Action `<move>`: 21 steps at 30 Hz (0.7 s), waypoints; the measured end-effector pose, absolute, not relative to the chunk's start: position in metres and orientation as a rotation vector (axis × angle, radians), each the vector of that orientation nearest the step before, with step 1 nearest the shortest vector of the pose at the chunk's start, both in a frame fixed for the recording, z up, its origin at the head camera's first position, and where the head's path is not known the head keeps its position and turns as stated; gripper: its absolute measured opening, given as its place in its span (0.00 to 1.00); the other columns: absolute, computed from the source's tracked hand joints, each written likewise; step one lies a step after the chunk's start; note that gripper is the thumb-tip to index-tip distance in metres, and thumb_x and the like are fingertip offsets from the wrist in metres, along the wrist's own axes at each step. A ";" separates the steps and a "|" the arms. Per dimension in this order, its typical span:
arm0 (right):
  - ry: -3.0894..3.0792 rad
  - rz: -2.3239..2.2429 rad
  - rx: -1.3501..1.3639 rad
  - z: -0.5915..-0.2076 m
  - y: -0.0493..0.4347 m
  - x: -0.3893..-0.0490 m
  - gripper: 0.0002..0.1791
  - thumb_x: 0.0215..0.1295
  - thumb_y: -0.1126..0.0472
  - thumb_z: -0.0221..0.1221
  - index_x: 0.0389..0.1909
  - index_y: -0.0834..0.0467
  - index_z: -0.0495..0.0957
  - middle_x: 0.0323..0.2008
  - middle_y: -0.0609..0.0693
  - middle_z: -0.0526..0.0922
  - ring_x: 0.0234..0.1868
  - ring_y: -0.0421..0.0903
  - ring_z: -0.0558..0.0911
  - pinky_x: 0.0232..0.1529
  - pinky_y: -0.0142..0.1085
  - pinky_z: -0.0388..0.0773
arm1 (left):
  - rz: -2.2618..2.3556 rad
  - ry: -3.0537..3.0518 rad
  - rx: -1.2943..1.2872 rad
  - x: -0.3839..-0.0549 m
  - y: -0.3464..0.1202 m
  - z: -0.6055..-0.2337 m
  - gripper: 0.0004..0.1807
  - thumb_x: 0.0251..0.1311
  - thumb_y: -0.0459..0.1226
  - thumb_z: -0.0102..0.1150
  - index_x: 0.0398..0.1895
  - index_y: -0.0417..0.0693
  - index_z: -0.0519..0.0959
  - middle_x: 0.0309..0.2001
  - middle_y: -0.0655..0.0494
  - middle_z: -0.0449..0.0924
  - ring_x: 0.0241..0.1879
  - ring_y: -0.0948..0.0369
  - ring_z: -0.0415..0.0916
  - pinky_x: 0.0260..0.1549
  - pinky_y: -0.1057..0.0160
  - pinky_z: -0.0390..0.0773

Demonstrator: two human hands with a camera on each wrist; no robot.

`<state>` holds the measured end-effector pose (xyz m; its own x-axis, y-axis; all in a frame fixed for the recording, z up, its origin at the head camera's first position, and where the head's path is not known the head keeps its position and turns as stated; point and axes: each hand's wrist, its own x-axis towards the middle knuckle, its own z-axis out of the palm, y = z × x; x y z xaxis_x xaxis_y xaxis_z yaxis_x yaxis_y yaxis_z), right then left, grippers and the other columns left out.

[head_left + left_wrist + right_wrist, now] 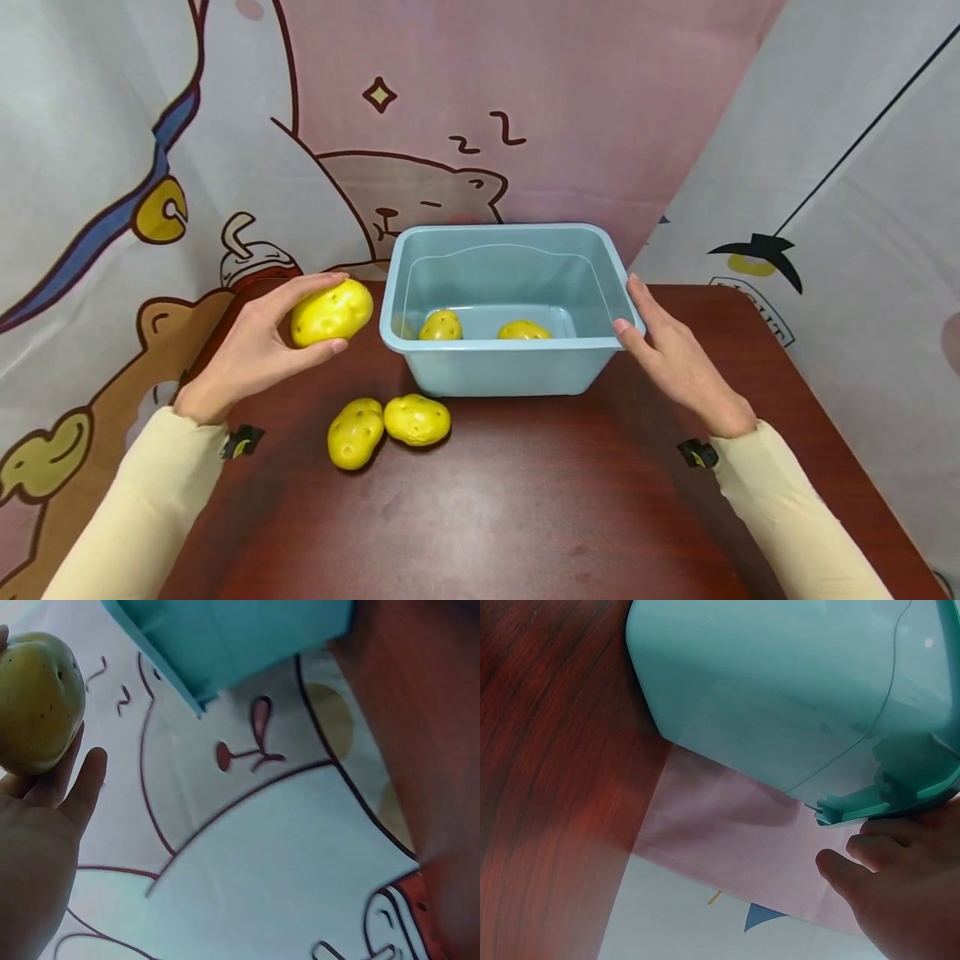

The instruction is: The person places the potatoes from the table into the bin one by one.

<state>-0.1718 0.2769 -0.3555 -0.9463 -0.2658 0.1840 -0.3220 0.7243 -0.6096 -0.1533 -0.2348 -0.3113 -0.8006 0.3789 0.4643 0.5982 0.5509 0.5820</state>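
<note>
Between its thumb and fingers my left hand (258, 354) grips a yellow potato (332, 313), held up in the air just left of a light blue plastic tub (510, 367). The left wrist view also shows this potato (37, 705), above the palm. At the tub's right end my right hand (678, 358) holds the rim, thumb on top and fingers along the outside. Inside the tub lie two potatoes, one on the left (441, 326) and one nearer the middle (524, 330), both partly hidden by the front wall.
Two more potatoes, an oblong one (356, 433) and a rounder one (417, 420), lie side by side on the dark red-brown wooden table (480, 517), in front of the tub's left end. Behind the table hangs a cartoon-printed cloth (585, 108).
</note>
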 end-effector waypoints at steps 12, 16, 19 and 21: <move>-2.837 1.015 0.478 -0.356 0.275 -0.172 0.43 0.79 0.45 0.52 0.85 0.48 0.42 0.83 0.45 0.43 0.81 0.58 0.51 0.73 0.66 0.55 | -1.000 -2.420 -1.148 -0.172 -0.176 -0.284 0.40 0.52 0.37 0.79 0.71 0.53 0.74 0.66 0.57 0.77 0.57 0.58 0.77 0.52 0.58 0.77; -2.835 1.019 0.479 -0.356 0.275 -0.171 0.43 0.79 0.45 0.52 0.85 0.48 0.42 0.83 0.45 0.43 0.81 0.58 0.51 0.72 0.67 0.55 | -0.976 -2.410 -1.197 -0.177 -0.163 -0.278 0.39 0.53 0.40 0.79 0.71 0.53 0.75 0.65 0.58 0.78 0.57 0.57 0.78 0.52 0.53 0.78; -2.835 1.018 0.479 -0.356 0.275 -0.171 0.43 0.79 0.44 0.52 0.85 0.48 0.42 0.83 0.45 0.43 0.81 0.58 0.51 0.72 0.67 0.55 | -0.982 -2.429 -1.214 -0.179 -0.156 -0.276 0.38 0.55 0.41 0.78 0.71 0.53 0.74 0.66 0.59 0.77 0.57 0.58 0.78 0.51 0.52 0.78; -2.835 1.020 0.477 -0.356 0.276 -0.171 0.43 0.79 0.44 0.52 0.85 0.48 0.42 0.83 0.45 0.43 0.82 0.58 0.50 0.72 0.67 0.55 | -0.982 -2.450 -1.219 -0.182 -0.152 -0.276 0.38 0.56 0.42 0.77 0.71 0.54 0.74 0.66 0.60 0.76 0.57 0.58 0.77 0.52 0.52 0.78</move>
